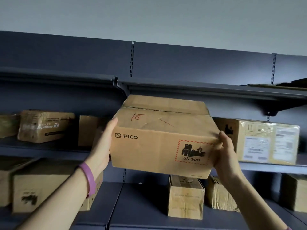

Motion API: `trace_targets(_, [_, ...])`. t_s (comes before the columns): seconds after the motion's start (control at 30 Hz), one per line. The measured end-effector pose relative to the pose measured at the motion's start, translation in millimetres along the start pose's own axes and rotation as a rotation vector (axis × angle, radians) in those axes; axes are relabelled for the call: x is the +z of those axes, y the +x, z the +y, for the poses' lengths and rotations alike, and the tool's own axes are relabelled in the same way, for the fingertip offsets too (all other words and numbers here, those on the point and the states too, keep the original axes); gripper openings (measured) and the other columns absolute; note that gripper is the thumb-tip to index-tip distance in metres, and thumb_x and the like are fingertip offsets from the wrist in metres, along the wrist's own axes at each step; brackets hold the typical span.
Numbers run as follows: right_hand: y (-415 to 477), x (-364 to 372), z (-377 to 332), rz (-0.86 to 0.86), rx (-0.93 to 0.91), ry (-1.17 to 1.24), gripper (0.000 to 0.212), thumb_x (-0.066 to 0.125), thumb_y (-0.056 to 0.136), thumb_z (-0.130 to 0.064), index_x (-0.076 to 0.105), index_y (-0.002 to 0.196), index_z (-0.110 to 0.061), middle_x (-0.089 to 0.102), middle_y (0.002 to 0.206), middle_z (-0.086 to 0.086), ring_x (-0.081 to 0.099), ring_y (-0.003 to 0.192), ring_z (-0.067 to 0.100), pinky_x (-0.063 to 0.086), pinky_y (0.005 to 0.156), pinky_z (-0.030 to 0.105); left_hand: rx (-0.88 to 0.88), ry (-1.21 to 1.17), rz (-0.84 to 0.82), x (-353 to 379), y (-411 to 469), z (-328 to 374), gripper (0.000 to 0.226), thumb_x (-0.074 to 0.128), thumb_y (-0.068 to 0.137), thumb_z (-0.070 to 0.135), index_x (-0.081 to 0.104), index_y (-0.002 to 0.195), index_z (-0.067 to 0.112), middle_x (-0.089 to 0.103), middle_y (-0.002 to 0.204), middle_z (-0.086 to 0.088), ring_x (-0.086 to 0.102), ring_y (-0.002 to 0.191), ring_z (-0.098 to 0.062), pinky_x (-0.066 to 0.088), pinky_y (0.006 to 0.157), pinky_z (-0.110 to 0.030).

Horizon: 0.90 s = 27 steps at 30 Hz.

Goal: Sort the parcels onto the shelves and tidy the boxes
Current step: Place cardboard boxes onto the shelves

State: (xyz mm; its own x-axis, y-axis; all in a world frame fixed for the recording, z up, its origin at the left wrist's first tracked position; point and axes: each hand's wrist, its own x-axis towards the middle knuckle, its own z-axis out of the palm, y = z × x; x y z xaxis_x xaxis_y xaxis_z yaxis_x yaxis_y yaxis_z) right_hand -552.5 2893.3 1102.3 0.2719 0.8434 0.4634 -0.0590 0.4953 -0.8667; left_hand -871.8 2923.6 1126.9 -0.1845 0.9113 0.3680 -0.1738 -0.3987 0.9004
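A brown cardboard box [159, 138] printed "PICO", with a red "18" on top and a UN 3481 battery label, is held up in the air in front of the grey shelving, at the height of the middle shelf [49, 151]. My left hand [103, 143] lies flat against its left side, fingers straight. My right hand [223, 151] grips its right front corner, thumb on the top edge. The box's far end reaches just under the upper shelf [207, 90].
On the middle shelf stand a wrapped parcel [44, 126] and a small box [86, 130] at left, and a labelled box [267, 141] at right. The lower shelf [142, 203] holds several boxes [186, 196]. A dark item lies on the upper shelf at far right.
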Motion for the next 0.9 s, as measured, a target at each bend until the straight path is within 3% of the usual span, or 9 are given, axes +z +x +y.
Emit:
trace_targets(0.1, [-33, -25, -12, -0.189, -0.018, 0.027, 0.063, 0.046, 0.079, -0.05, 0.046, 0.138, -0.028, 0.057, 0.131, 0.015, 0.056, 0.118, 0.034, 0.047, 0.097, 0.06, -0.004, 0.008, -0.001, -10, -39, 7, 0.03, 0.061, 0.08, 0.055, 0.067, 0.1, 0.033, 0.075, 0.094, 0.006, 0.065, 0.096, -0.015, 0.046, 0.081, -0.036])
trace_targets(0.2, [-61, -42, -23, -0.336, -0.038, 0.004, 0.054, 0.049, 0.077, -0.028, 0.056, 0.13, -0.028, 0.066, 0.115, 0.008, 0.066, 0.097, 0.022, 0.056, 0.071, 0.035, -0.008, 0.025, -0.059, -23, -73, 9, 0.044, 0.058, 0.088, 0.029, 0.051, 0.132, 0.026, 0.066, 0.121, 0.0, 0.057, 0.111, -0.015, 0.043, 0.092, -0.033])
trace_targets(0.3, [-82, -50, -29, -0.234, 0.012, 0.027, 0.054, 0.07, 0.076, -0.04, 0.056, 0.127, -0.029, 0.065, 0.119, 0.006, 0.063, 0.105, 0.024, 0.055, 0.074, 0.037, 0.028, 0.07, -0.127, -32, -99, 13, 0.058, 0.051, 0.089, 0.01, 0.041, 0.14, 0.037, 0.062, 0.123, 0.008, 0.056, 0.111, -0.011, 0.044, 0.091, -0.031])
trace_targets(0.4, [-96, -49, -37, -0.13, 0.038, -0.046, 0.054, 0.064, 0.073, -0.057, 0.054, 0.115, -0.025, 0.064, 0.115, 0.008, 0.063, 0.103, 0.025, 0.054, 0.077, 0.042, 0.036, 0.159, -0.176, -38, -117, 18, 0.072, 0.049, 0.084, 0.001, 0.039, 0.139, 0.046, 0.061, 0.121, 0.017, 0.056, 0.112, -0.008, 0.045, 0.092, -0.036])
trace_targets(0.6, [-111, -51, -37, -0.096, -0.022, -0.056, 0.048, 0.072, 0.07, -0.033, 0.05, 0.11, -0.019, 0.067, 0.113, 0.011, 0.068, 0.088, 0.016, 0.053, 0.064, 0.026, -0.028, 0.249, -0.137, -41, -140, 27, 0.052, 0.063, 0.058, 0.024, 0.053, 0.108, 0.029, 0.067, 0.112, -0.011, 0.061, 0.103, -0.031, 0.047, 0.079, -0.038])
trace_targets(0.67, [-111, -56, -27, -0.108, -0.025, -0.048, 0.055, 0.072, 0.077, -0.018, 0.043, 0.122, -0.026, 0.068, 0.114, 0.01, 0.068, 0.089, 0.015, 0.056, 0.064, 0.021, -0.043, 0.306, -0.14, -41, -142, 28, 0.076, 0.072, 0.056, 0.052, 0.045, 0.123, 0.026, 0.056, 0.129, 0.003, 0.053, 0.114, -0.02, 0.043, 0.091, -0.039])
trace_targets(0.73, [-110, -61, -16, -0.145, -0.049, -0.069, 0.079, 0.071, 0.081, -0.002, 0.03, 0.137, -0.04, 0.068, 0.113, 0.006, 0.069, 0.094, 0.013, 0.056, 0.068, 0.018, -0.059, 0.363, -0.146, -40, -144, 27, 0.109, 0.072, 0.052, 0.071, 0.021, 0.143, 0.041, 0.035, 0.137, 0.016, 0.037, 0.128, -0.014, 0.032, 0.106, -0.041])
trace_targets(0.8, [-111, -65, -9, -0.194, -0.074, -0.124, 0.092, 0.068, 0.082, 0.01, 0.025, 0.142, -0.045, 0.068, 0.11, 0.003, 0.068, 0.091, 0.006, 0.054, 0.069, 0.015, -0.061, 0.378, -0.171, -40, -146, 25, 0.111, 0.073, 0.053, 0.074, 0.02, 0.146, 0.044, 0.035, 0.143, 0.02, 0.035, 0.135, -0.014, 0.029, 0.112, -0.044])
trace_targets(0.9, [-114, -69, -6, -0.229, -0.116, -0.211, 0.08, 0.069, 0.078, 0.015, 0.041, 0.125, -0.044, 0.071, 0.1, 0.006, 0.067, 0.085, 0.009, 0.054, 0.068, 0.018, -0.016, 0.341, -0.178, -41, -147, 22, 0.078, 0.075, 0.067, 0.051, 0.041, 0.136, 0.042, 0.057, 0.129, 0.016, 0.05, 0.123, -0.012, 0.036, 0.106, -0.038])
